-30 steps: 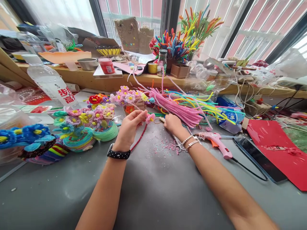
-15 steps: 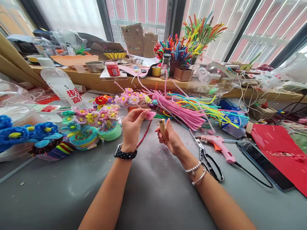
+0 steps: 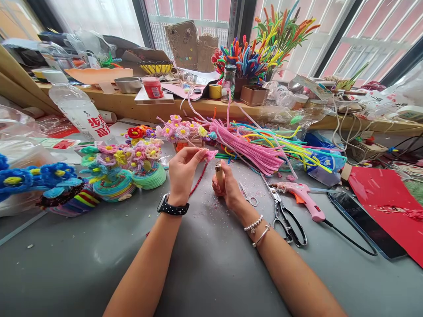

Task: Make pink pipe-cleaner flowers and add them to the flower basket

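Note:
Between thumb and fingers, my left hand (image 3: 183, 174) pinches a pink pipe cleaner (image 3: 210, 154) whose fluffy shaped end pokes out to the right. Its thin stem slants up and left behind the hand. My right hand (image 3: 228, 187) is wrapped round a tan lighter (image 3: 219, 174), held upright with the thumb near its metal top. The lighter's top is just below and right of the pink end, apart from it; I can make out no flame. A dark red beaded strand (image 3: 198, 178) hangs beside my left hand.
Pipe-cleaner flower pots (image 3: 114, 185) stand at left near a water bottle (image 3: 79, 110). Pink pipe cleaners (image 3: 251, 152) lie ahead. Small scissors (image 3: 249, 196), large scissors (image 3: 286, 220), a pink glue gun (image 3: 307, 200) and a phone (image 3: 366, 224) are at right.
My right hand has moved slightly left and turned, bringing the lighter closer to the pink end. The small scissors now show beside it. The view has shifted slightly.

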Motion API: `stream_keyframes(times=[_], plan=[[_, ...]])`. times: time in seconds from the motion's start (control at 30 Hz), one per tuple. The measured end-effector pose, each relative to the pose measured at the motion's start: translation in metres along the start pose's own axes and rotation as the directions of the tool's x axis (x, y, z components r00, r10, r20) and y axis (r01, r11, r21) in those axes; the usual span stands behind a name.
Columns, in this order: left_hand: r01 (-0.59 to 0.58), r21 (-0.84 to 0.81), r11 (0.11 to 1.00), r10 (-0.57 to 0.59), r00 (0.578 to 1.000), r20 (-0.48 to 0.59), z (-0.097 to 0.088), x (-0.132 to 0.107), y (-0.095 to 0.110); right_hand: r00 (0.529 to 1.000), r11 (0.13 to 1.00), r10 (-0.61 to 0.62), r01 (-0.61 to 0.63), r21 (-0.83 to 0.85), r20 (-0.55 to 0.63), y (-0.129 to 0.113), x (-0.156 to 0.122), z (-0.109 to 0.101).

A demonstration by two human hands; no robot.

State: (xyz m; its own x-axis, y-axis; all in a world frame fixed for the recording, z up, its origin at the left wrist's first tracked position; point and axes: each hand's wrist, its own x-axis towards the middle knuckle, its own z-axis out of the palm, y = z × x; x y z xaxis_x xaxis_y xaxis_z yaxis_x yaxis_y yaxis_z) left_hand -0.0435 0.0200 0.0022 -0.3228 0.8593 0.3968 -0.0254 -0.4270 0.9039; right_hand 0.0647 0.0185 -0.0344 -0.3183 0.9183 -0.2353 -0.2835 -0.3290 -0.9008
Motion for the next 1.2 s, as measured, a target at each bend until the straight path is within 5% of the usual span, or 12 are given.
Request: stream_keyframes(times=[0.5, 1.2], plan=[[0.034, 0.041, 0.999, -0.034, 0.999, 0.010, 0.0050, -0.0039, 0.0002, 0.990, 0.998, -0.056, 0.057, 0.005, -0.131, -0.0034, -0.0037, 0.0001], [0.035, 0.033, 0.999, -0.035, 0.999, 0.007, 0.0065, -0.0047, -0.0039, 0.975, 0.976, -0.173, 0.151, -0.154, -0.140, 0.0017, -0.0013, -0.0015]])
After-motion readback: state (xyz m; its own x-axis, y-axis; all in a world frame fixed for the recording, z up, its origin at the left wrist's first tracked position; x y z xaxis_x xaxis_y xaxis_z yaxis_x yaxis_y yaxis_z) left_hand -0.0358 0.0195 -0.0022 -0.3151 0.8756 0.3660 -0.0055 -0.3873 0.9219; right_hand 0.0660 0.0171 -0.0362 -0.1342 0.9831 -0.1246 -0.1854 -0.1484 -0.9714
